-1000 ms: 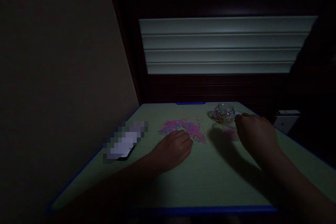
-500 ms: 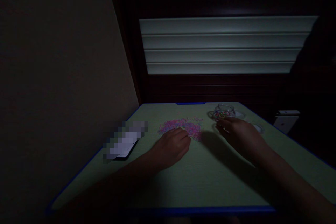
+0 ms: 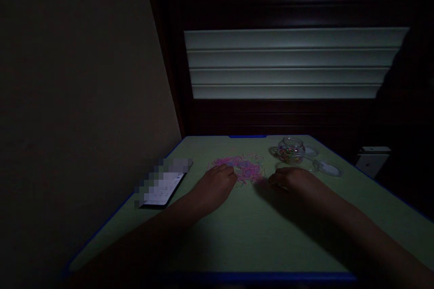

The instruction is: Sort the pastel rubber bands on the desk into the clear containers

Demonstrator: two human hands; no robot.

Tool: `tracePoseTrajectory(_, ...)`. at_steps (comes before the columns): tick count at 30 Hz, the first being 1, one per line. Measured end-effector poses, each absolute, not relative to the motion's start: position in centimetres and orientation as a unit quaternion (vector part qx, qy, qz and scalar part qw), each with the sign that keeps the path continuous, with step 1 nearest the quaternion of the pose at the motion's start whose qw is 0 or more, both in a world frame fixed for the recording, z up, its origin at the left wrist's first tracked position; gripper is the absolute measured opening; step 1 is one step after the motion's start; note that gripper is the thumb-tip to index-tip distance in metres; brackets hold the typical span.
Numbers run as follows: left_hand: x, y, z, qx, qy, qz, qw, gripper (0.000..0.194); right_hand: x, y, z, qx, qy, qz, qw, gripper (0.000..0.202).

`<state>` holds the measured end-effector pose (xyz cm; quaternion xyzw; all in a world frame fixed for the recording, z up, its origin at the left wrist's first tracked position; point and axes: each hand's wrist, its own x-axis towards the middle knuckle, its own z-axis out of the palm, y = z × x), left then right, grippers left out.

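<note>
A loose heap of small pink and purple rubber bands (image 3: 249, 170) lies mid-table. My left hand (image 3: 219, 185) is at the heap's near left edge, its fingers bent down and closed; whatever they pinch is hidden beneath them. To the right of the heap, my right hand (image 3: 296, 183) hovers low over the table with its fingers drawn together, and I cannot make out what is in them. Just beyond it stands a round clear jar (image 3: 290, 149), without a lid on it, partly filled with small multicoloured pieces.
Clear round lids or dishes (image 3: 328, 168) lie right of the jar. At the left edge rests a phone-like device (image 3: 162, 189), partly blurred out. The pale green table (image 3: 237, 235) has a blue rim. White boxes (image 3: 373, 162) stand beyond its right side, and a wall rises at left.
My right hand has moved away from the jar, left and toward me, nearer the heap. My left hand has shifted slightly left. The view has tilted a little.
</note>
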<state>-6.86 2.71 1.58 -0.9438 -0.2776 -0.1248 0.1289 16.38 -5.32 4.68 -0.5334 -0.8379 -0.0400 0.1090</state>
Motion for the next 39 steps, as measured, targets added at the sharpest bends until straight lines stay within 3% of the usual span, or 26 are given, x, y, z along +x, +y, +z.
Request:
tracePoseTrajectory(8,-6.9,2.5,2.04,-0.948,-0.28,-0.087,0.121,0.021,16.44,-5.09,4.26,-0.518,-0.847,-0.04,0.113,0.02)
tracePoseTrajectory(19,-6.98,2.18,2.03,-0.951,-0.23,-0.084,0.192,0.014,16.16,-5.28,4.3,-0.51,-0.852,-0.053,0.102,0.026)
tracePoseTrajectory(39,-6.9,1.82,1.93,-0.961,-0.194,-0.072,0.181,0.017,16.23,-5.28,4.18,-0.52,-0.844,-0.057,0.116,0.027)
